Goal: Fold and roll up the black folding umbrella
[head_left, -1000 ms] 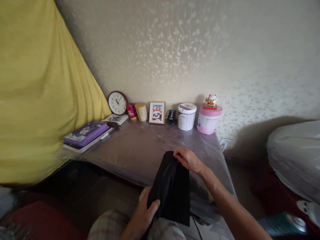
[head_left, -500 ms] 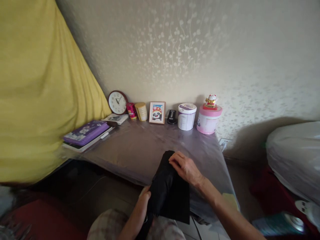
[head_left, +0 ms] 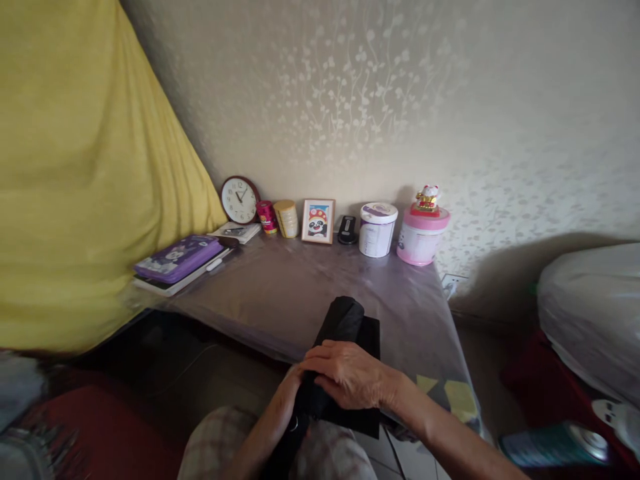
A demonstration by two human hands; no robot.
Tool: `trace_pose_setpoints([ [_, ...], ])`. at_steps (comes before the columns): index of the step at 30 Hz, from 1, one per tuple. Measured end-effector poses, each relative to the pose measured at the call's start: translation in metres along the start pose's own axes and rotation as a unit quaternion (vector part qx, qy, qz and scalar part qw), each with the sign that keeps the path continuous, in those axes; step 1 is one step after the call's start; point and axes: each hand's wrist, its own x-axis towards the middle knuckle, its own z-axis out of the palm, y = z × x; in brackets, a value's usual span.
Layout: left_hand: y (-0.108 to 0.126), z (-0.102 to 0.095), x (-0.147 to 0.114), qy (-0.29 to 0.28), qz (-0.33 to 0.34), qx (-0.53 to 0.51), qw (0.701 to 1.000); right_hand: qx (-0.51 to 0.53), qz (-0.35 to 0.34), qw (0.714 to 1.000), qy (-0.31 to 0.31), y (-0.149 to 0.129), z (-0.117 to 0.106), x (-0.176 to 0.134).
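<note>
A black folded umbrella (head_left: 342,321) slants up from my lap, its rounded end over the front part of the table. My left hand (head_left: 289,395) is wrapped round its lower part from the left, partly covered by my other hand. Across the middle of the umbrella lies my right hand (head_left: 347,373), fingers curled over the cloth and touching the left hand. A flat black piece (head_left: 369,337) sticks out on the right, behind and below my right hand; whether it belongs to the umbrella I cannot tell. A small metal ring (head_left: 294,423) shows near the lower end.
The table (head_left: 260,293) has a plastic cover. Along the wall stand a clock (head_left: 241,200), a picture frame (head_left: 318,221), a white tub (head_left: 378,231) and a pink-lidded tub (head_left: 423,239) bearing a cat figurine (head_left: 427,199). A purple case (head_left: 179,259) lies left, beside a yellow curtain (head_left: 100,167).
My right hand has moved down and left from the umbrella's upper end to its middle, meeting my left hand. The view has shifted slightly.
</note>
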Motion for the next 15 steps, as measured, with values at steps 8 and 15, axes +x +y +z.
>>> trace_pose_setpoints([
  [8, 0.005, -0.009, -0.009, -0.047, 0.057, 0.056, 0.996, 0.06, -0.007, 0.998, -0.021, 0.017, 0.002, 0.012],
  [15, 0.007, -0.009, -0.009, -0.065, 0.089, 0.108, 0.988, 0.066, 0.0, 0.998, 0.014, 0.028, 0.014, 0.019],
])
